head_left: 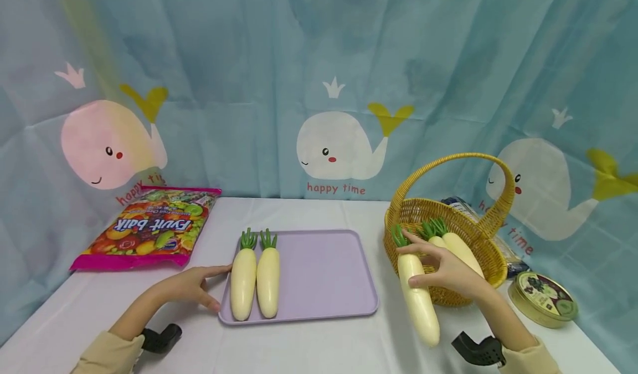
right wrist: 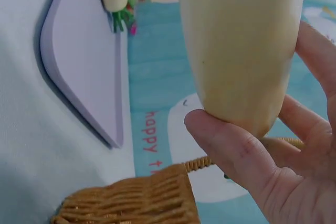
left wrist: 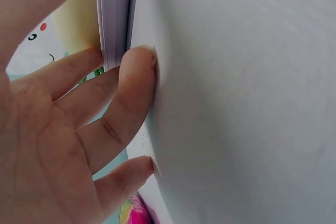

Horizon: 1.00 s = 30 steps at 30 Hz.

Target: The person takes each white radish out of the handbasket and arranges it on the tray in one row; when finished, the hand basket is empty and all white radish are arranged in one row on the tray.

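My right hand (head_left: 446, 266) grips a white radish (head_left: 420, 307) near its leafy end, in front of the wicker basket (head_left: 490, 252). The right wrist view shows the thumb on one side of the radish (right wrist: 241, 40) and fingers on the other. Two more radishes, one of them (head_left: 463, 250) partly hidden by the hand, lie in the basket. At the left edge of the lilac tray (head_left: 319, 274), my left hand (head_left: 186, 285) rests with fingers spread, fingertips right at the rim. Two radishes, a left one (head_left: 243, 285) and a right one (head_left: 268, 282), lie side by side on the tray, leaves pointing away.
A bag of fruit candy (head_left: 149, 227) lies at the back left of the white table (head_left: 309, 346). Right of the basket sits a round tin (head_left: 543, 299), with a dark package (head_left: 515, 260) partly hidden behind the basket. A blue whale-print curtain (head_left: 239, 86) hangs behind the table.
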{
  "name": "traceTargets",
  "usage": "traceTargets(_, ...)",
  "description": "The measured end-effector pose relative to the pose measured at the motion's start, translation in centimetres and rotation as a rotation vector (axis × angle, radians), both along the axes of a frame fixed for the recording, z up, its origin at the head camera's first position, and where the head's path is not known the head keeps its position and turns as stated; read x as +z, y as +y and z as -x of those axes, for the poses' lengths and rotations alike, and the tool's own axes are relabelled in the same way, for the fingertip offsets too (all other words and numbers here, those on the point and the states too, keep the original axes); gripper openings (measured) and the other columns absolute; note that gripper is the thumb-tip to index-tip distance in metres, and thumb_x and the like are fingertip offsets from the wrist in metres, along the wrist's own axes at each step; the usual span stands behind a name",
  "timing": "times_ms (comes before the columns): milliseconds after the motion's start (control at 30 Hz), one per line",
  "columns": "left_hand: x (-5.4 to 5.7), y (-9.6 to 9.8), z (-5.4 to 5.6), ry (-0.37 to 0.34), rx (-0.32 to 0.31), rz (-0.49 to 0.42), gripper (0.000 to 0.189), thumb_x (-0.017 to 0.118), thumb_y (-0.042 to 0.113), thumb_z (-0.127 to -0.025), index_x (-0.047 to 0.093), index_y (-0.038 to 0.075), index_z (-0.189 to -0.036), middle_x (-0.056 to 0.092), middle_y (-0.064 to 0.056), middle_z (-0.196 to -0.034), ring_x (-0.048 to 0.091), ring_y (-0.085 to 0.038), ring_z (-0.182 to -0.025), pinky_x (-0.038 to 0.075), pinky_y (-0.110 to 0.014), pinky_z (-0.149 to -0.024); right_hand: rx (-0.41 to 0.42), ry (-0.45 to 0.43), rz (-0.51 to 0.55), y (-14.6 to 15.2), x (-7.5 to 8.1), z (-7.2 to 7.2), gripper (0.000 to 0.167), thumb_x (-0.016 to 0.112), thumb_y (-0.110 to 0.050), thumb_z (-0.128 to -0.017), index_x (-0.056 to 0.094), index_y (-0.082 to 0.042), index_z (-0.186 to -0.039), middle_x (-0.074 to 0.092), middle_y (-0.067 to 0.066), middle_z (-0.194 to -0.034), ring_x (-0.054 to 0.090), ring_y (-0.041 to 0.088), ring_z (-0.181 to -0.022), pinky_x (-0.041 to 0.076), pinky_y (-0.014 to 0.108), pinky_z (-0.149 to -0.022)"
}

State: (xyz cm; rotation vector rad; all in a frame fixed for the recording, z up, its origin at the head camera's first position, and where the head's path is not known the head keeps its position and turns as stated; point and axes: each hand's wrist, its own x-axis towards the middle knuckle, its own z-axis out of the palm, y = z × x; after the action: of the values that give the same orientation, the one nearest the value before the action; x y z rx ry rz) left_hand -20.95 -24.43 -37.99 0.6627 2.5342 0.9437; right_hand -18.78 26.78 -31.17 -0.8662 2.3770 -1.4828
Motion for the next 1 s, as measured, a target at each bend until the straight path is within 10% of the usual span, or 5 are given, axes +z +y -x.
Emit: traceTargets(1000, -0.2, -0.1, 0.2, 0.012, -0.004, 0.01, 0.085, 0.078, 0.028, -0.066, 0.037, -0.006, -0.132, 0.046, -0.027, -0.119, 0.043, -0.016, -0.061, 0.036, -0.029, -0.055, 0.012, 0.025, 0.011, -8.0, -0.9, 3.7, 0.051, 0.073, -0.011, -0.075, 0.054, -0.007, -0.122, 0.006, 0.002, -0.148, 0.046, 0.034, -0.11, 0.044, 0.038, -0.077)
